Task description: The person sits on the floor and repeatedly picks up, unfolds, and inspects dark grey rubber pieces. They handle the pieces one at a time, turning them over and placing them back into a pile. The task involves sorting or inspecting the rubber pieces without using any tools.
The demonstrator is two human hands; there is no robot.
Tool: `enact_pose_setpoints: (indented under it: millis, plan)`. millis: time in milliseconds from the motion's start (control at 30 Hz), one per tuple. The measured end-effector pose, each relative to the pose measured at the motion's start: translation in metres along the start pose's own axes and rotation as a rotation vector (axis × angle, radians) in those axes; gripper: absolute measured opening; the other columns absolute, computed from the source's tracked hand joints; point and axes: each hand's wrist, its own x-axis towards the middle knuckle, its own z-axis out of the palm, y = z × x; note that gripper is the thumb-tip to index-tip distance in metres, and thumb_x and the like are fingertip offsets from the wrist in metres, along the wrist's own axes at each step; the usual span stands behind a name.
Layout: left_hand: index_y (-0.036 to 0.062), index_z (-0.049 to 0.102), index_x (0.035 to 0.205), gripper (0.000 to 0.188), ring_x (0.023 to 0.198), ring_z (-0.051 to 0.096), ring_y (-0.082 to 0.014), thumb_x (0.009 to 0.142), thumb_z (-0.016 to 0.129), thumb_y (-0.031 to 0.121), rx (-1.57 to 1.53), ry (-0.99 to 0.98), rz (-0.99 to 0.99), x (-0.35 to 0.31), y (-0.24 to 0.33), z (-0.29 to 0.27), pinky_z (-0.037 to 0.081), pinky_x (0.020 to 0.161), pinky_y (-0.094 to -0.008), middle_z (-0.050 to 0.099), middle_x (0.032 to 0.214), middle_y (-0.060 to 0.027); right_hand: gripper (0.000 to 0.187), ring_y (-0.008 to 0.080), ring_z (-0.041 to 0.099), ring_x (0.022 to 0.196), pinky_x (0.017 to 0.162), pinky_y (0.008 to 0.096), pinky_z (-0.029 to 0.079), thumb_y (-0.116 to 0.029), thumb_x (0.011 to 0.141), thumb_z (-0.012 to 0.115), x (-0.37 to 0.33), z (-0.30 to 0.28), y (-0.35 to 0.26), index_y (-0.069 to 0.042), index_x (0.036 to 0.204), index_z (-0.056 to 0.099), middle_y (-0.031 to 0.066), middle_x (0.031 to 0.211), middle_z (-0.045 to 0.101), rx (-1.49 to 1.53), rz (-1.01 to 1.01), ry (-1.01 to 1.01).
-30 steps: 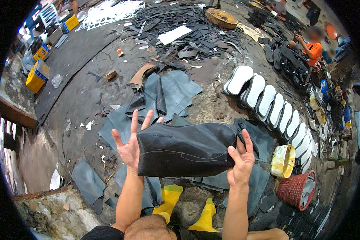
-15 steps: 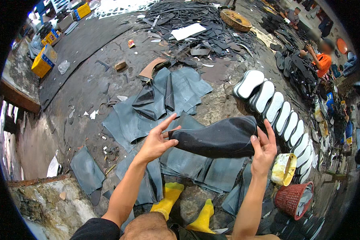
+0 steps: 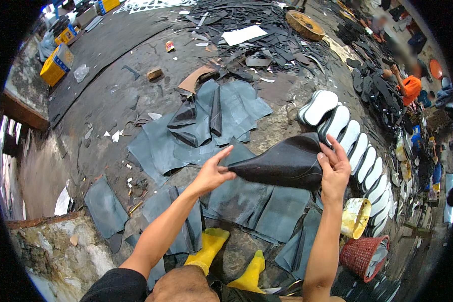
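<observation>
A flexible black sheet (image 3: 282, 163), smooth like rubber or leather, hangs stretched between my two hands above the floor. My left hand (image 3: 212, 173) pinches its narrow left end, with the index finger extended. At the wider right end, my right hand (image 3: 334, 171) grips the edge between thumb and fingers. The sheet is bent and bulges along its length. Below and beyond it lie several grey-blue sheets (image 3: 156, 146) with dark undersides, some curled. More such sheets (image 3: 236, 204) are spread between my hands and my yellow-socked feet (image 3: 211, 246).
White-topped shoe soles (image 3: 319, 107) stand in a leaning row at right. Near them are a yellowish tub (image 3: 356, 219) and a red basket (image 3: 363, 259) of scraps. Dark offcuts (image 3: 236, 25) are heaped at the back, beside a round wood block (image 3: 305, 25). A person in orange (image 3: 410, 90) sits far right.
The black sheet's left end has been drawn narrower, and the sheet now twists more, bulging up at right. My left hand has shifted slightly right. The view has moved a little.
</observation>
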Motion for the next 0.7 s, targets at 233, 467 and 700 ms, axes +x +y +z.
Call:
enact_pose_setpoints:
  millis: [233,467,700]
  plan:
    - [0.0021,0.055,0.145,0.055,0.116,0.064,-0.0175,0.093,0.072,0.004,-0.125,0.321,-0.108,0.001,-0.040,-0.019,0.053,0.095,-0.0304,0.065,0.135,-0.0132,0.037,0.0296,0.062,0.065,0.061,0.0380,0.052,0.011,0.088,0.066,-0.045,0.033,-0.020,-0.003,0.121,0.073,0.0151,0.110,0.076,-0.537,-0.919,-0.172]
    - [0.0028,0.059,0.140,0.047,0.110,0.066,-0.0140,0.095,0.071,0.008,-0.084,0.358,-0.095,-0.025,-0.060,-0.037,0.053,0.090,-0.0282,0.070,0.126,-0.0083,0.036,0.0255,0.074,0.110,0.095,0.0319,0.055,0.009,0.093,0.064,0.004,-0.029,0.011,0.000,0.128,0.068,0.0162,0.117,0.075,-0.432,-0.333,0.099]
    - [0.0051,0.062,0.138,0.042,0.108,0.066,-0.0154,0.097,0.068,0.009,-0.053,0.456,-0.030,-0.004,-0.052,-0.087,0.053,0.092,-0.0299,0.070,0.126,-0.0096,0.037,0.0219,0.068,0.075,0.062,0.0350,0.049,0.005,0.084,0.069,-0.039,-0.077,0.007,-0.008,0.119,0.073,0.0106,0.111,0.077,-0.864,-0.966,-0.148]
